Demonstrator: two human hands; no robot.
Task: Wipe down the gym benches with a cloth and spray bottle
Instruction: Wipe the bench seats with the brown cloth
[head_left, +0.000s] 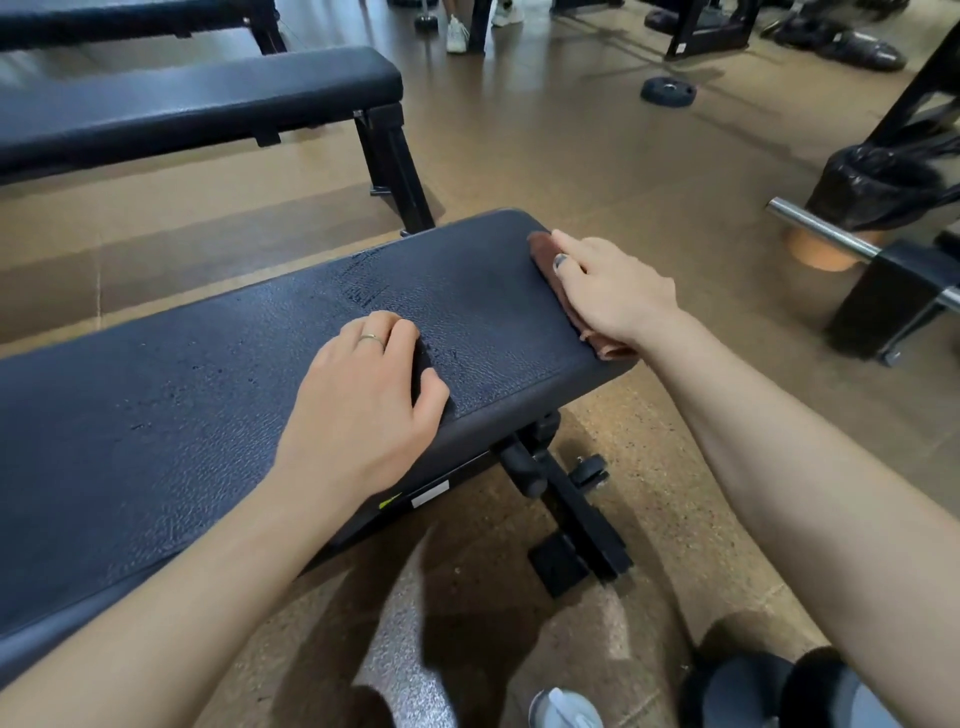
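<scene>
Both hands on pebbled black bench (208, 415); right hand (613, 291) presses brown cloth (543, 244).

Black padded gym bench (208, 395), flat, textured vinyl top with damp patches and cracked wear near the middle, on a black metal frame. Brown cloth (545, 260), bunched and flattened at the bench's far right end, draping over the bench's end edge.

Head view, steeply down, close over bench (208, 415)
</scene>
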